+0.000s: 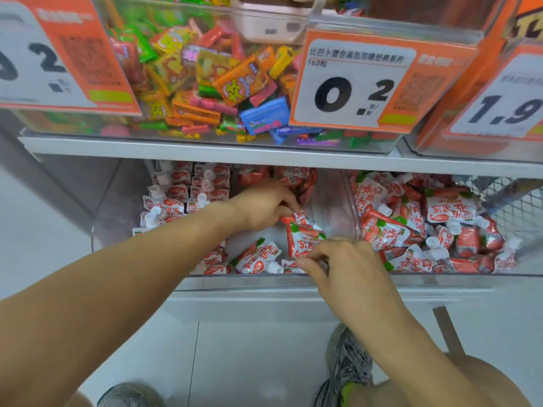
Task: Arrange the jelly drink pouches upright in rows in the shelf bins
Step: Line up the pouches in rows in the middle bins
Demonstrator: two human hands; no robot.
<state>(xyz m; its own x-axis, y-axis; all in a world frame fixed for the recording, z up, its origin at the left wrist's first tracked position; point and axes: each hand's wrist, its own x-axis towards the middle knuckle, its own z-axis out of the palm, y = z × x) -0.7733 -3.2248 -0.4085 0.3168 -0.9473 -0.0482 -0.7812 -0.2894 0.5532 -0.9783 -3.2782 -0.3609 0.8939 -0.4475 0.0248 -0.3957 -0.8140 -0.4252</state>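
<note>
My left hand (266,205) reaches into the clear left bin (188,282) on the lower shelf, fingers curled narrow around the top edge of a red-and-white jelly pouch (304,237) standing near the bin's right wall. My right hand (342,261), at the bin's near edge, pinches that same pouch's lower corner between thumb and fingers. Upright pouch rows (188,189) fill the far left of the bin; a loose pouch (257,257) lies flat near the front. The right bin (440,273) holds a jumbled heap (426,224).

Head camera looks steeply down, close over the lower shelf bin (264,279).
</note>
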